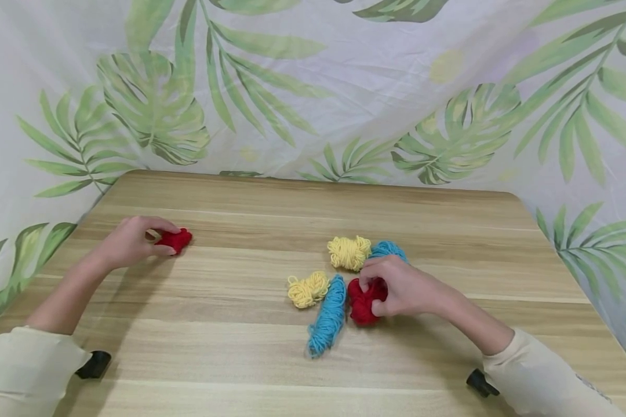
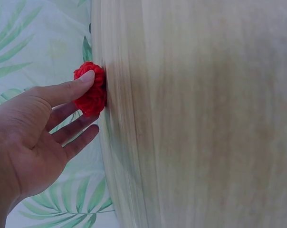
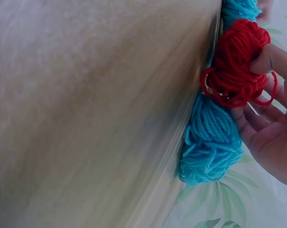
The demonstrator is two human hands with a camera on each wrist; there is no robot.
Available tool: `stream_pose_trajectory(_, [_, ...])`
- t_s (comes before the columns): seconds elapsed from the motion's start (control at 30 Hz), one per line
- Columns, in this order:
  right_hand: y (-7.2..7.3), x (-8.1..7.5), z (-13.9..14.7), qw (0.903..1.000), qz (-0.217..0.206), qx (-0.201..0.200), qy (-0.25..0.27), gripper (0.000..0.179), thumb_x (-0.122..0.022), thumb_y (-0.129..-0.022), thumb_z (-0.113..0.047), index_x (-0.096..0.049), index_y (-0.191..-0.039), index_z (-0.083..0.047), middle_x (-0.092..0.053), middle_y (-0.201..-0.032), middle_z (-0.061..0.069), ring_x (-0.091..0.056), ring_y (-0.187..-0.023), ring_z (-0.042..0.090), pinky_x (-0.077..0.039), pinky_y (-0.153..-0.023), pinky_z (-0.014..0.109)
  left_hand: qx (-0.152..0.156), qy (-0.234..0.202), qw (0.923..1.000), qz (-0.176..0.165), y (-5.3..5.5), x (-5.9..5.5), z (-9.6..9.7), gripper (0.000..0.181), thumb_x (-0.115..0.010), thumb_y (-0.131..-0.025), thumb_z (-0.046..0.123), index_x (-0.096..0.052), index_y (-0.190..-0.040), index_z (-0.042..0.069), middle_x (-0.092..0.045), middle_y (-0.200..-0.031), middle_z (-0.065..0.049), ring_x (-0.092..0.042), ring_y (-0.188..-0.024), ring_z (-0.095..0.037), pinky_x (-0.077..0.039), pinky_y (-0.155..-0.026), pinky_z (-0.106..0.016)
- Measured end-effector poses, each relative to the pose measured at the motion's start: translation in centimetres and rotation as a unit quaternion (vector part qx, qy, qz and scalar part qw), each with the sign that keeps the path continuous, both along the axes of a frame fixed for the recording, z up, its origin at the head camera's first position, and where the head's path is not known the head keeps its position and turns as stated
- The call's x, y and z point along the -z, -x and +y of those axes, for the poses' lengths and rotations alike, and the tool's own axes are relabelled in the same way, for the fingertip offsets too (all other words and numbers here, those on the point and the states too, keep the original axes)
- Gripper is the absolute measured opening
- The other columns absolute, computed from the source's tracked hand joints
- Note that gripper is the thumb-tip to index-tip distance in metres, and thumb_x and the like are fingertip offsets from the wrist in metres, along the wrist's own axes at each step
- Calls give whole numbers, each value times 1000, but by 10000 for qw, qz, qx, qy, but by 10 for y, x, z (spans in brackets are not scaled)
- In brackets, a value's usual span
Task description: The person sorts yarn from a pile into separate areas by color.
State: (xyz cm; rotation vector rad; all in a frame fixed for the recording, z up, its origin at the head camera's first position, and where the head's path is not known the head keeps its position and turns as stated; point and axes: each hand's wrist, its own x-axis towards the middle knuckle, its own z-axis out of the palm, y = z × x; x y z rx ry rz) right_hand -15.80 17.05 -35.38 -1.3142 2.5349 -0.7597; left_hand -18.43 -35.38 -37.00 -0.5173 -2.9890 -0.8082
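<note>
On the left side of the table, my left hand [image 1: 133, 240] pinches a small red yarn bundle [image 1: 175, 240] between thumb and fingers. The left wrist view shows the thumb laid over that red yarn [image 2: 90, 97], low at the tabletop. Right of the middle, my right hand [image 1: 401, 284] grips a second red yarn bundle [image 1: 364, 307]. In the right wrist view the thumb presses into this red skein [image 3: 238, 57], with a blue skein [image 3: 210, 142] close beside it. That blue yarn [image 1: 388, 249] is partly hidden behind the right hand in the head view.
Left of the right hand lie a long blue yarn bundle [image 1: 327, 318], a small yellow bundle [image 1: 308, 289] and a larger yellow bundle [image 1: 349, 252]. All rest on the wooden table [image 1: 229, 347]. A leaf-patterned cloth [image 1: 292, 87] hangs behind the table's far edge.
</note>
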Motion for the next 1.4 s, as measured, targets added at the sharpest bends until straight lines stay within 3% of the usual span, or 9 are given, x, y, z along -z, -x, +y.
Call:
stream_pose_trajectory(0.57, [6, -9, 5, 9975, 81, 207, 670, 25, -72, -69, 2, -63, -83, -17, -58, -82, -11, -50, -77, 11, -44, -61, 25, -84, 110, 9999, -22, 0, 0, 1, 38, -90, -77, 3, -73, -108, -11, -71, -106, -28, -67, -97, -40, -60, -74, -42])
stream_pose_trajectory(0.7, [8, -11, 2, 9959, -63, 318, 843, 24, -71, -71, 2, -63, -85, -16, -61, -84, -9, -52, -75, 11, -45, -59, 26, -102, 111, 9999, -63, 0, 0, 1, 38, -90, -77, 3, -73, -109, -11, -71, -106, -28, -67, -97, -40, -60, -75, -44])
stream_pose_trajectory(1.1, [11, -14, -7, 9928, -2, 413, 1124, 24, -71, -72, -1, -65, -90, -15, -63, -89, -8, -56, -79, 14, -50, -61, 36, -84, 123, 9999, -37, 0, 0, 0, 38, -90, -78, 2, -73, -109, -11, -71, -106, -28, -66, -98, -41, -59, -79, -51])
stream_pose_trajectory(1.4, [13, -11, -10, 9898, 113, 368, 1373, 22, -71, -75, -3, -67, -93, -14, -63, -93, -7, -57, -82, 14, -50, -67, 29, -120, 177, 9998, -31, 0, -1, 1, 38, -90, -78, 3, -73, -109, -11, -71, -106, -28, -66, -98, -41, -58, -79, -51])
